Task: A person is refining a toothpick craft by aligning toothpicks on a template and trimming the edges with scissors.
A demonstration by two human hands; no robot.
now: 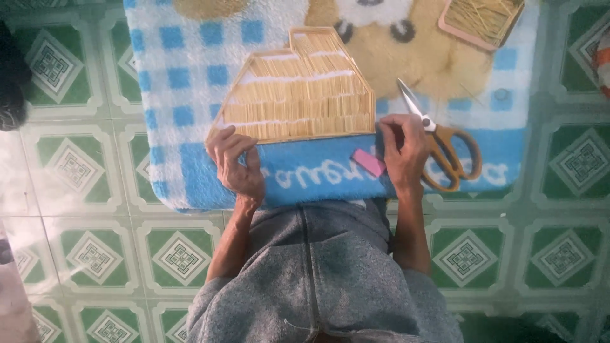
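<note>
A flat house-shaped panel [298, 89] made of thin wooden sticks lies on a blue-and-white fluffy mat [190, 76]. My left hand [236, 162] rests on the mat at the panel's lower left corner, fingertips touching its edge. At the panel's lower right corner sits my right hand [401, 151], fingers curled against the edge. A small pink piece [368, 162] lies on the mat just left of my right hand. Orange-handled scissors [445, 149] lie shut on the mat right beside that hand.
A pink tray [480, 22] full of thin sticks sits at the mat's far right corner. Green patterned floor tiles [76, 171] surround the mat. My grey-clothed lap [318, 273] fills the near middle. A dark object [9, 76] lies at the left edge.
</note>
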